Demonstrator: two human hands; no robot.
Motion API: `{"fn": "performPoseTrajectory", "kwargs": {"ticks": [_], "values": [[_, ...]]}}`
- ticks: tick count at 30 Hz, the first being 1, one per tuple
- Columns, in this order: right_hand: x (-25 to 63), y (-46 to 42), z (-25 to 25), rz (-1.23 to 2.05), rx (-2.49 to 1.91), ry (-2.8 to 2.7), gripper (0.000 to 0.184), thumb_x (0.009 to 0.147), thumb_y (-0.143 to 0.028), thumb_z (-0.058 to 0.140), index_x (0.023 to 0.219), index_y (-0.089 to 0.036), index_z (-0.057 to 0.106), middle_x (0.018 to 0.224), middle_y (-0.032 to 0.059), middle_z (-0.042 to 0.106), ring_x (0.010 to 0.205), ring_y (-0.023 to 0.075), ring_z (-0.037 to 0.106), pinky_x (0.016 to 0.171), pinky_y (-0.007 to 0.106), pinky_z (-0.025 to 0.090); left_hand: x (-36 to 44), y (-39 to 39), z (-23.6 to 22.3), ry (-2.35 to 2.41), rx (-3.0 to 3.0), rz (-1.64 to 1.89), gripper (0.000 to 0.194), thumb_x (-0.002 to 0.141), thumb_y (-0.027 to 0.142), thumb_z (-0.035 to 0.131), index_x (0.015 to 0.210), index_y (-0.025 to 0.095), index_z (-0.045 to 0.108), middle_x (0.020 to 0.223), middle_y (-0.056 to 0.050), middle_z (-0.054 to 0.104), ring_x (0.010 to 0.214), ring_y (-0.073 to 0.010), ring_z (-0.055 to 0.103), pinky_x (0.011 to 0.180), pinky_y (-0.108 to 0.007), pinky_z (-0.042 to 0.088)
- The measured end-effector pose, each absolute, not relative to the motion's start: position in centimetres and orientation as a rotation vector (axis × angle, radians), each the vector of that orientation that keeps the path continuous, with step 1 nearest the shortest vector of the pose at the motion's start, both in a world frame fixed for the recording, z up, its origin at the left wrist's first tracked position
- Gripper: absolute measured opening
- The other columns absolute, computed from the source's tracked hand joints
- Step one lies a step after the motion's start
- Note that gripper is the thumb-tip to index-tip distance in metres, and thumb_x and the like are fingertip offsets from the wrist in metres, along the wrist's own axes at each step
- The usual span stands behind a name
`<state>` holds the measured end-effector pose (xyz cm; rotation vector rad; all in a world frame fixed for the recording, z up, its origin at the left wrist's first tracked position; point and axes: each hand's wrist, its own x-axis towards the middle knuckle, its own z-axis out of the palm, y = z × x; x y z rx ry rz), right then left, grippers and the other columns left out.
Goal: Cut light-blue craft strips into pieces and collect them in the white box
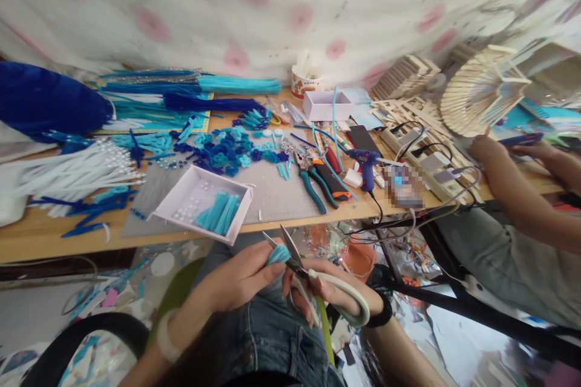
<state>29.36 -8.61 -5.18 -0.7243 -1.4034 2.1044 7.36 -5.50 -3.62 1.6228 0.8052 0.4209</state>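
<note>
Over my lap, my left hand (pixel 249 273) pinches a small bundle of light-blue pipe cleaner pieces (pixel 278 254). My right hand (pixel 324 289) has its fingers through the white handles of a pair of scissors (pixel 297 263). The scissor blades are parted and point toward the bundle, one on each side of it as seen from here. Just beyond my left hand, a white box (pixel 170 213) stands tilted at the table's front edge. Inside it lie cut light-blue pipe cleaner pieces (pixel 220 213) and white pearl beads (pixel 188 208).
Behind the box lie blue pipe-cleaner flowers (pixel 227 148). Pliers (pixel 313 184), a blue glue gun (pixel 365 163) and a power strip (pixel 422 163) sit to the right. Beyond them, another person's hand (pixel 483 151) is near a wooden-stick fan (pixel 472 94). Scraps litter the floor.
</note>
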Motion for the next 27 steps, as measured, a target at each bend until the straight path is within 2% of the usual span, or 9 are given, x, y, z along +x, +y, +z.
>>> {"fn": "performPoseTrajectory", "kwargs": {"ticks": [6, 10, 14, 18, 23, 27], "values": [[29.4, -8.9, -5.5, 2.096, -0.784, -1.357, 0.057, 0.085, -0.072, 0.057, 0.095, -0.017, 0.066, 0.068, 0.0009, 0.06, 0.05, 0.0121, 0.056, 0.048, 0.023, 0.047, 7.4, -5.6, -3.6, 0.849, 1.62, 0.432, 0.037, 0.098, 0.053, 0.041, 0.086, 0.021, 0.056, 0.089, -0.003, 0.061, 0.091, -0.0233, 0.058, 0.094, -0.034, 0.046], [29.1, -9.0, -5.8, 2.091, -0.797, -1.305, 0.047, 0.087, -0.063, 0.061, 0.089, -0.016, 0.063, 0.063, -0.0005, 0.059, 0.048, 0.0106, 0.055, 0.045, 0.02, 0.046, 7.2, -5.4, -3.7, 0.845, 1.636, 0.402, 0.04, 0.098, 0.056, 0.041, 0.095, 0.02, 0.058, 0.095, -0.005, 0.064, 0.093, -0.0236, 0.058, 0.098, -0.036, 0.045], [28.8, -9.1, -5.3, 2.048, -0.842, -1.329, 0.045, 0.089, -0.06, 0.061, 0.087, -0.015, 0.062, 0.061, -0.0017, 0.058, 0.048, 0.0104, 0.055, 0.043, 0.02, 0.045, 7.4, -5.4, -3.9, 0.823, 1.636, 0.424, 0.05, 0.096, 0.066, 0.037, 0.106, 0.022, 0.058, 0.102, -0.006, 0.065, 0.097, -0.0238, 0.058, 0.1, -0.036, 0.045], [28.6, -9.2, -5.1, 2.061, -0.862, -1.318, 0.048, 0.088, -0.061, 0.061, 0.089, -0.013, 0.062, 0.059, -0.0023, 0.057, 0.046, 0.0094, 0.054, 0.044, 0.02, 0.045, 7.6, -5.5, -4.5, 0.815, 1.659, 0.421, 0.057, 0.095, 0.07, 0.03, 0.103, 0.021, 0.058, 0.105, -0.007, 0.065, 0.098, -0.0233, 0.058, 0.097, -0.035, 0.045], [28.4, -9.4, -5.4, 2.105, -0.932, -1.259, 0.047, 0.087, -0.06, 0.064, 0.081, -0.014, 0.058, 0.054, -0.0038, 0.054, 0.041, 0.0083, 0.05, 0.038, 0.018, 0.041, 7.5, -5.7, -5.0, 0.859, 1.695, 0.398, 0.06, 0.096, 0.068, 0.026, 0.1, 0.019, 0.06, 0.096, -0.007, 0.064, 0.093, -0.0239, 0.059, 0.092, -0.035, 0.046], [28.3, -9.3, -5.3, 2.072, -0.948, -1.352, 0.045, 0.084, -0.057, 0.068, 0.076, -0.015, 0.056, 0.053, -0.0038, 0.054, 0.041, 0.0081, 0.05, 0.038, 0.017, 0.039, 7.5, -5.6, -4.6, 0.82, 1.697, 0.394, 0.059, 0.098, 0.064, 0.026, 0.108, 0.018, 0.062, 0.088, -0.005, 0.061, 0.088, -0.023, 0.058, 0.091, -0.034, 0.046]]}}
